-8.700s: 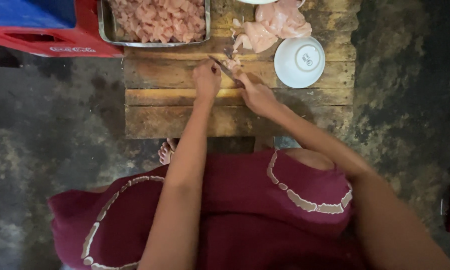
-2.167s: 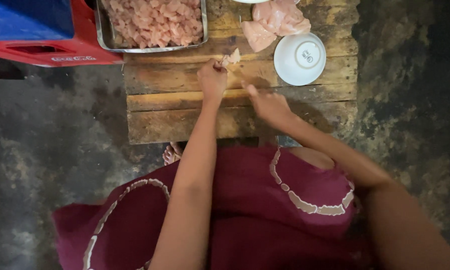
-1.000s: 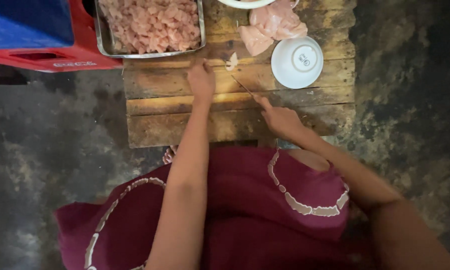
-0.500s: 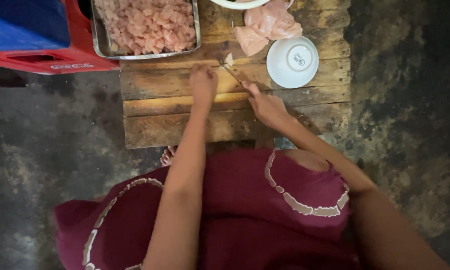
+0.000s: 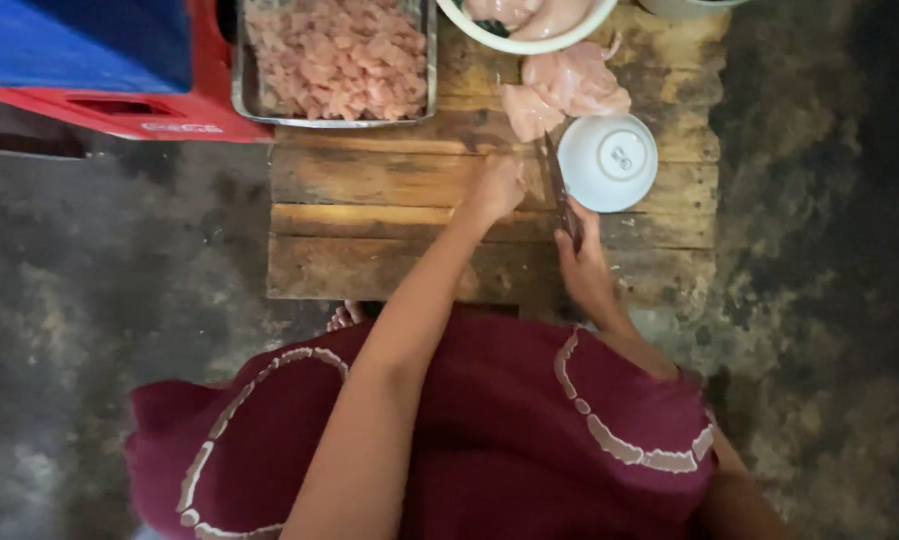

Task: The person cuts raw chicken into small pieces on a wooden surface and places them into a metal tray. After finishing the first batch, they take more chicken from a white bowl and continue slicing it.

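The right hand (image 5: pixel 587 268) was closed around the knife (image 5: pixel 559 190) handle, blade pointing toward the raw chicken pieces (image 5: pixel 567 88) on the wooden board (image 5: pixel 369 215). The left hand (image 5: pixel 496 187) rested curled and apparently empty on the board. The meat looked soft and slippery, best pinned flat under fingertips.

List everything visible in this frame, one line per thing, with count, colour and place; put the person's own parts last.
Wooden board: one, brown planks, centre, on the floor.
Metal tray: one, silver, top of the board, full of pink diced meat.
Raw meat pieces: a few, pale pink, on the board right of the tray.
Upturned bowl: one, white, right side of the board.
Bowl with meat: one, white rim, top edge, partly cut off.
Crate: one, red, with a blue top, upper left.
Floor: dark, mottled, all around.
Knife: one, dark blade, beside the upturned bowl.
Garment: maroon with pale trim, bottom.
Left hand: on the board, what it touches unclear.
Right hand: gripping the knife.
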